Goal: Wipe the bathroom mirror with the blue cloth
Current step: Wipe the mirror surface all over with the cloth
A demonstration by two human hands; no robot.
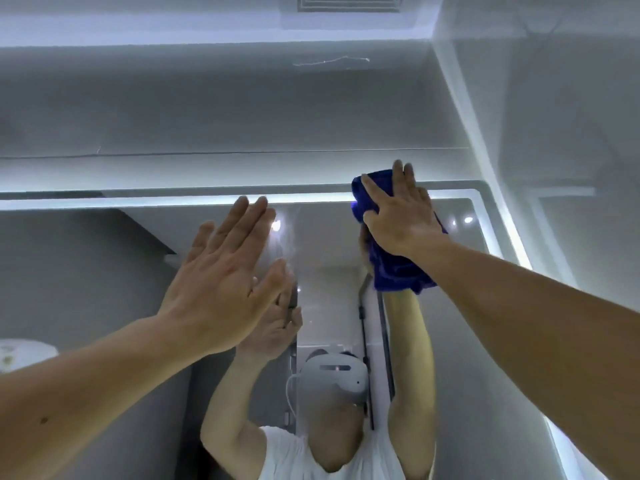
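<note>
The bathroom mirror (478, 306) fills the lower half of the view, with a lit strip along its top and right edges. My right hand (398, 216) presses the blue cloth (394, 271) flat against the mirror's top edge near the upper right corner, fingers straight and spread; the cloth bunches below the palm. My left hand (225, 278) is raised in front of the glass to the left, fingers straight and together, holding nothing. Whether it touches the glass I cannot tell.
The mirror reflects a person in a white shirt with a white headset (332, 372) and both arms raised. A grey wall panel (242, 116) runs above the mirror, a ceiling vent (349, 1) at the top. A white round object (24, 351) sits at the left edge.
</note>
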